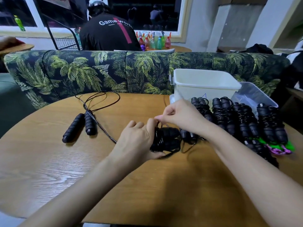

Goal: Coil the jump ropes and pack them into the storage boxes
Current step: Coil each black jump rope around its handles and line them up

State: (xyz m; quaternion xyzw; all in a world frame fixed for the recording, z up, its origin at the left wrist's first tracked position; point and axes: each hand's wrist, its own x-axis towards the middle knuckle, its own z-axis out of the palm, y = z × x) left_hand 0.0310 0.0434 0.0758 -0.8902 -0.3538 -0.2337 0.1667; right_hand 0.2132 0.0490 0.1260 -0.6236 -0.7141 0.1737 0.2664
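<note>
At the middle of the wooden table (pixel 65 169), my left hand (pixel 136 141) grips a black jump rope (pixel 165 141), its two handles side by side with cord wound round them. My right hand (pixel 178 115) pinches the loose end of that cord just above the bundle. An uncoiled black jump rope (pixel 78 126) lies to the left, handles together and cord looping toward the sofa. Several coiled black ropes (pixel 242 120) stand in a row on the right. A white storage box (pixel 205 86) and a clear storage box (pixel 255 95) sit behind them.
A green and a purple rope (pixel 282 148) lie at the right end of the row. A leaf-patterned sofa (pixel 98 71) backs the table's far edge. Beyond it a person in a black shirt (pixel 108 33) sits facing away, beside coloured spray bottles (pixel 154 40).
</note>
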